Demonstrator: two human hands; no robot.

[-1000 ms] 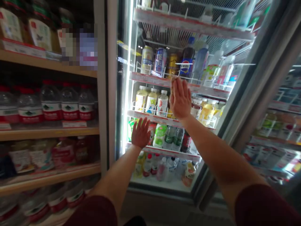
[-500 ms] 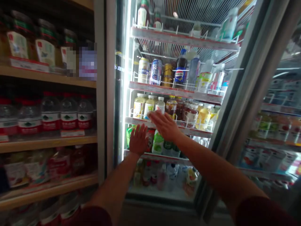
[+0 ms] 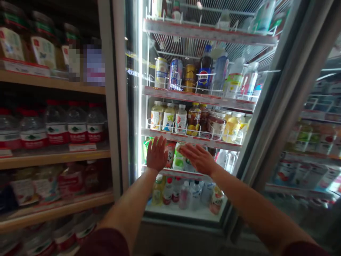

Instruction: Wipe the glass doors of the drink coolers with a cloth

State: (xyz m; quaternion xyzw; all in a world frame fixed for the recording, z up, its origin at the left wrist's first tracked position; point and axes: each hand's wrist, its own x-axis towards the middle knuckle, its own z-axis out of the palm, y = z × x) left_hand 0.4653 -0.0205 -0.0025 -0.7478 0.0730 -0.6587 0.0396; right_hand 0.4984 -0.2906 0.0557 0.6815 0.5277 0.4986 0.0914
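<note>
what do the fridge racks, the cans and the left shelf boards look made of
Fridge racks: white coated wire, judging by the thin grid bars. Cans: probably metal, with glossy printed sides. Left shelf boards: wood or wood-look laminate, with a matte tan edge.

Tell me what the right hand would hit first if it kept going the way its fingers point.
Most likely the green-and-white bottle on the third shelf: the right hand points left and slightly up at it. Depth is unclear, so it may already be touching.
</note>
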